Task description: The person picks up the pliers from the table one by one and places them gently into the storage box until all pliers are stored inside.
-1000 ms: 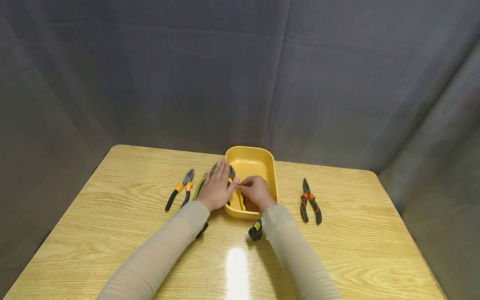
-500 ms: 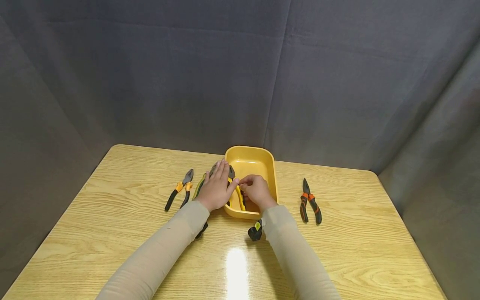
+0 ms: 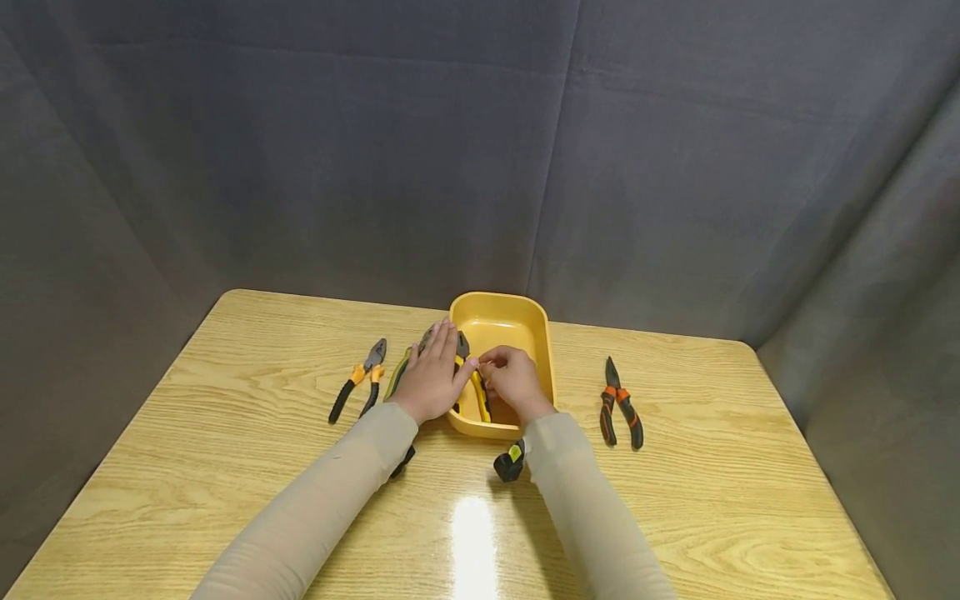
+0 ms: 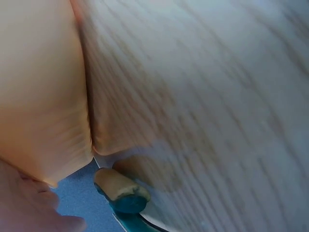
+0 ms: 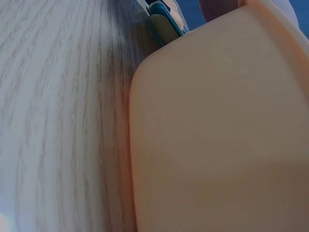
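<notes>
In the head view, a yellow tray (image 3: 540, 333) holds a pair of pliers (image 3: 482, 398) with a grey head and yellow-black handles. My right hand (image 3: 513, 382) reaches into the tray, with curled fingertips at the pliers' right handle, seemingly pinching it; the exact contact is small and partly hidden. My left hand (image 3: 431, 379) lies across the tray's left rim, fingers straight and together, covering part of the pliers. Another tool with a green-yellow handle (image 3: 398, 372) sits just left of the tray, mostly under that hand. The left wrist view shows the tray's outer wall (image 4: 43, 96).
Pliers with orange-black handles (image 3: 358, 385) lie left on the wooden table (image 3: 697, 467). Needle-nose pliers (image 3: 619, 404) with red-black handles lie to the right. A grey curtain (image 3: 375, 167) hangs behind the table.
The right hand has risen very slightly in the tray, and the pliers' right handle has shifted a little. My left hand stays where it was.
</notes>
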### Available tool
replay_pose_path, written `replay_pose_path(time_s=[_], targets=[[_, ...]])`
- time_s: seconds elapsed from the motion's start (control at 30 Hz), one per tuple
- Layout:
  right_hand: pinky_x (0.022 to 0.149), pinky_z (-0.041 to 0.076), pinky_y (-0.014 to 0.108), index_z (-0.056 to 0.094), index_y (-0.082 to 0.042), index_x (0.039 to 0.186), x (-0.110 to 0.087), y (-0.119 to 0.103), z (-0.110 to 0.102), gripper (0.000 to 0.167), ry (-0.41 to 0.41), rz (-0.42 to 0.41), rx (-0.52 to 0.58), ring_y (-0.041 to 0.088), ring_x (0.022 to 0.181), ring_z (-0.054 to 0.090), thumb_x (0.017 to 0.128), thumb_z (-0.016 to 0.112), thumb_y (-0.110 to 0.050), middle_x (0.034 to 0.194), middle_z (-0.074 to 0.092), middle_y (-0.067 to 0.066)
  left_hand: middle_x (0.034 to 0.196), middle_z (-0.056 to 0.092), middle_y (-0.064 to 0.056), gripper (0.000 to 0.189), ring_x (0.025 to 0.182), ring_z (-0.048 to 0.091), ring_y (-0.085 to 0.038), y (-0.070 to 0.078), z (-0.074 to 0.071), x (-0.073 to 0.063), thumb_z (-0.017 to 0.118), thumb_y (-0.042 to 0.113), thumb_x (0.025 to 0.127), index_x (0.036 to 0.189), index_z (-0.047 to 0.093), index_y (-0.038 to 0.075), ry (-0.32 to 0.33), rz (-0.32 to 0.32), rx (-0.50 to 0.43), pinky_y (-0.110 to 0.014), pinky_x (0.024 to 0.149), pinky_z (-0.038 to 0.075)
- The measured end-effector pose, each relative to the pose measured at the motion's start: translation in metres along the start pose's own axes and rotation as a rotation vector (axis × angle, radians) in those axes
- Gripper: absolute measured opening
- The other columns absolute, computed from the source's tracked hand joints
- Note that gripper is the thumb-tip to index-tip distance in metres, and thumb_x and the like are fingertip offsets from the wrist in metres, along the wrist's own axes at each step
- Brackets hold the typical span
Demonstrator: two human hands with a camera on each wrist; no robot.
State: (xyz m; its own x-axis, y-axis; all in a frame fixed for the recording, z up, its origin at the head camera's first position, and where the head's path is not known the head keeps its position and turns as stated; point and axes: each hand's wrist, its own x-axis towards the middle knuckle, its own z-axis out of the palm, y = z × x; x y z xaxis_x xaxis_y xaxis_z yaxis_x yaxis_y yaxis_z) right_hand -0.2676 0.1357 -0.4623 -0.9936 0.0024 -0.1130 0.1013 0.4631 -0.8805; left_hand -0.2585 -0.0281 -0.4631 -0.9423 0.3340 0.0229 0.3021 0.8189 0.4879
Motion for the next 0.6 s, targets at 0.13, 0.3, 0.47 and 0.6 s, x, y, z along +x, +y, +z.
replay_pose_path(time_s=[0.13,0.3,0.47,0.6], targets=[[0.063,0.058,0.030,0.071,0.001,0.108,0.0001,-0.0003,0.0002,0.014,0.004,-0.002,0.021,0.019,0.068,0.059,0.099,0.062,-0.004,0.090,0.062,0.011,0.170,-0.001,-0.013,0.075,0.156,-0.003,-0.029,0.0000,-0.0005,0.0000,0.025,0.053,0.110,0.162,0.008,0.002,0.002,0.004,-0.003,-0.060,0.122,0.007],[0.062,0.058,0.031,0.069,0.002,0.111,0.0000,-0.0007,0.0006,0.016,0.002,-0.011,0.033,0.020,0.067,0.059,0.099,0.061,-0.005,0.094,0.061,0.012,0.170,0.000,-0.013,0.075,0.156,-0.001,-0.030,-0.0004,-0.0001,-0.0003,0.026,0.052,0.110,0.162,0.008,0.002,0.010,0.002,0.000,-0.059,0.122,0.007],[0.059,0.057,0.029,0.068,0.002,0.114,0.0014,0.0017,0.0010,0.018,0.017,-0.037,0.030,0.019,0.063,0.060,0.099,0.060,-0.006,0.095,0.059,0.012,0.170,0.001,-0.015,0.076,0.156,0.000,-0.031,0.0003,0.0000,-0.0014,0.026,0.052,0.110,0.162,0.008,0.001,0.012,0.005,-0.003,-0.060,0.122,0.008],[0.054,0.057,0.030,0.068,0.004,0.112,0.0026,0.0039,0.0004,0.018,0.040,-0.089,0.031,0.018,0.058,0.060,0.099,0.058,-0.004,0.092,0.059,0.013,0.170,0.000,-0.014,0.075,0.156,-0.001,-0.030,0.0011,-0.0002,-0.0010,0.026,0.052,0.110,0.162,0.007,0.002,0.006,-0.001,-0.004,-0.059,0.123,0.008]])
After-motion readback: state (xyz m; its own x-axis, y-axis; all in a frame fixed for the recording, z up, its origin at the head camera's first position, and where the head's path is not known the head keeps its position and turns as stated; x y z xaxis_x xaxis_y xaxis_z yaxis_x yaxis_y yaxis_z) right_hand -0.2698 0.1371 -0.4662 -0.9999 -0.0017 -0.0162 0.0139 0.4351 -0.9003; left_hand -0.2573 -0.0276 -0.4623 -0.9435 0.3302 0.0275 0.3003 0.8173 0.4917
